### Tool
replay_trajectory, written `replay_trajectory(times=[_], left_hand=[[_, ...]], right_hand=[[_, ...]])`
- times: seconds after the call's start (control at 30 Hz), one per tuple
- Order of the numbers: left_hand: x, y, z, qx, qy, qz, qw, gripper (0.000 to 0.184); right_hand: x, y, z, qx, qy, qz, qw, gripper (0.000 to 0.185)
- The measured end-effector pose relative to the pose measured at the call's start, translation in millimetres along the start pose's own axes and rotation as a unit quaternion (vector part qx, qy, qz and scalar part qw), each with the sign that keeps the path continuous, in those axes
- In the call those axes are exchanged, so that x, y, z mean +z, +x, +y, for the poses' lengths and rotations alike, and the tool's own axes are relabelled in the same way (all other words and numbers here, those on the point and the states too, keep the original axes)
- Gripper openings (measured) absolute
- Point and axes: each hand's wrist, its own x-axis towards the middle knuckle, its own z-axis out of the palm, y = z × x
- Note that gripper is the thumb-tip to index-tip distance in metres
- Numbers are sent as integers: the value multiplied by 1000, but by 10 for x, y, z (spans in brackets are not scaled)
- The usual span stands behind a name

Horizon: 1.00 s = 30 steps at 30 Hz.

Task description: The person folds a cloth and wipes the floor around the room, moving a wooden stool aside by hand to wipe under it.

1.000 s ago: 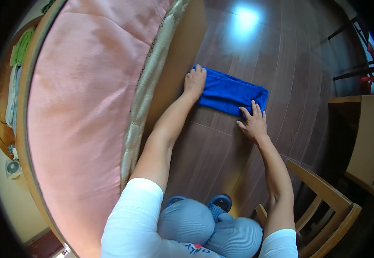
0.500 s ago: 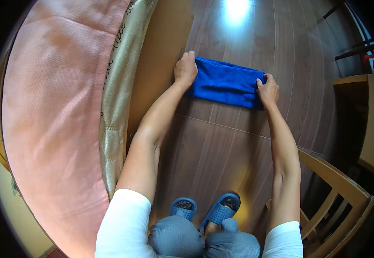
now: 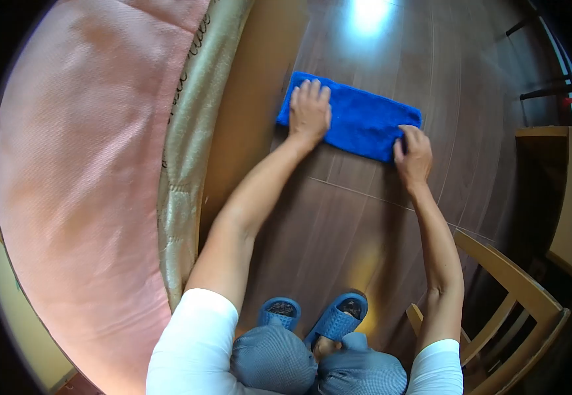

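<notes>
Left hand (image 3: 310, 113) laid flat on a blue cloth (image 3: 362, 122), right hand (image 3: 414, 153) at its near right corner

The left hand lies palm down over the left part of the cloth, its fingers a little spread and pointing to the far side. The right hand is curled at the right end, fingers bent over the edge and thumb towards the cloth; whether it pinches the fabric, I cannot tell. The cloth is folded into a long strip and lies on the dark wood floor (image 3: 338, 217), slanting from far left to near right.

Just left of the cloth runs a plain brown panel (image 3: 260, 85), the side of a bed. Above it come a shiny cream edge (image 3: 197, 138) with dark lettering, then a pink sheet (image 3: 95, 164) filling the left side. On the far floor is a bright patch of light (image 3: 370, 16).

Nearer, below the cloth and well apart from it, are two blue slippers (image 3: 340, 322) and the grey-clad knees (image 3: 276, 359), between white sleeves (image 3: 197, 336). A wooden chair (image 3: 513, 280) stands near right, and dark legs (image 3: 552, 90) of furniture show far right.
</notes>
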Motion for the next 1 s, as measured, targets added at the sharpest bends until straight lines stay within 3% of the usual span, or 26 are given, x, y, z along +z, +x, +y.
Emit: replay_trajectory(times=[0.07,0.1,0.3,0.53,0.77,0.97,1.0], left_hand=[[183,-258,125,-21,1,7,1000,58],[182,-285,99,-30,17,-34,999,63],[46,-595,13,-20,4,-40,999,64],[-324,-1479,221,-52,22,-99,993,65],[-647,-2863,544,-86,22,-191,978,69],[-650,-2911,551,-76,33,-223,971,73],[-711,-2846,579,-85,30,-248,965,74]], right_hand=[[115,-173,-135,-29,-80,-20,996,51],[165,-227,-198,-44,-119,-30,991,54],[173,-594,-439,-35,-148,-63,986,58],[-106,-1456,-833,-23,-51,-109,993,60],[-472,-2721,-1136,-14,-4,-219,976,62],[-832,-2496,-1202,-16,10,-276,961,64],[-881,-2451,-1149,45,86,-270,958,62]])
